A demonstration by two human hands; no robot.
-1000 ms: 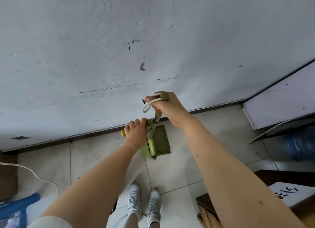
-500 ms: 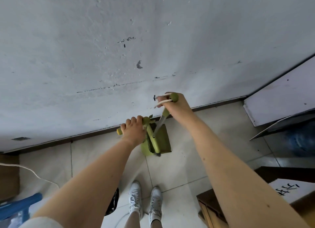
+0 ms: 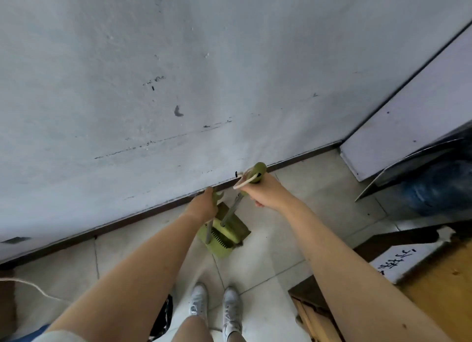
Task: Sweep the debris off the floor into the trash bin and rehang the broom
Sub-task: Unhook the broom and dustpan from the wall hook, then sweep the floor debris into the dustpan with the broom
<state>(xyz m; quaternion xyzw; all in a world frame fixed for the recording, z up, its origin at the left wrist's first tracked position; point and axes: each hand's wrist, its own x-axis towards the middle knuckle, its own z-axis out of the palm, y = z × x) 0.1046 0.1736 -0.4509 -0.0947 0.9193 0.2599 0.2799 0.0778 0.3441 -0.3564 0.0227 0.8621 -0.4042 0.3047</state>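
Both hands have dropped lower against the wall (image 3: pixel 178 60) since half a second ago. The left hand (image 3: pixel 203 205) curls round the forked top of the dustpan (image 3: pixel 224 235) handle (fingers mostly hidden), and the pan stands on the floor tiles (image 3: pixel 306 209) at the skirting board (image 3: pixel 127 220). The broom (image 3: pixel 231 211) stands in the pan, its white loop (image 3: pixel 244 182) just below the black wall hook (image 3: pixel 236 174), not on it. The right hand (image 3: pixel 265 192) grips the handle's top end.

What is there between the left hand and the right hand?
Head view: the broom's grey shaft slants down between left hand and right hand, next to a green clip at the left hand.
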